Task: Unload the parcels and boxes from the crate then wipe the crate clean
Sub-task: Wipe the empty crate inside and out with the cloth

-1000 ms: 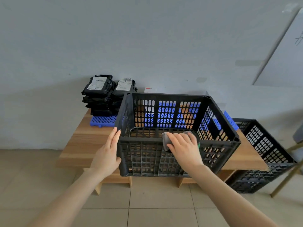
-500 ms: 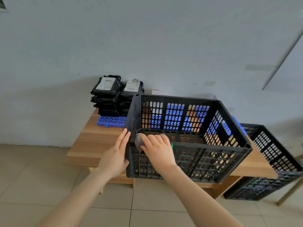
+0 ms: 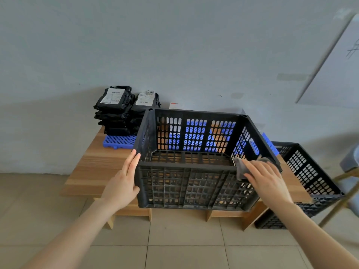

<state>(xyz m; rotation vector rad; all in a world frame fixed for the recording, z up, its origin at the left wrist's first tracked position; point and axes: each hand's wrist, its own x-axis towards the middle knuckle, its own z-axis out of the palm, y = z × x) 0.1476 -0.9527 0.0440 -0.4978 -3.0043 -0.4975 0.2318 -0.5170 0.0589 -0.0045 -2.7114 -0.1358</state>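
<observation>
A black slotted crate is seen standing at the near edge of a low wooden worktop, with the wood visible through its perforated base and walls. The near-left corner of the crate is braced by the left hand, whose grip is wide, the fingers laid straight and flat against the outside of the left wall and the thumb set against the near wall. A grey cloth is pressed onto the rim at the near-right corner by the right hand; its grip is likewise wide, the fingers stretched out straight over the cloth rather than curled round it. Two stacks of black parcels with white labels are piled at the far left of the worktop, on a blue slatted mat, close against a pale wall. A second black crate is seen lower down, just right of the worktop, above a floor laid with beige tiles.
</observation>
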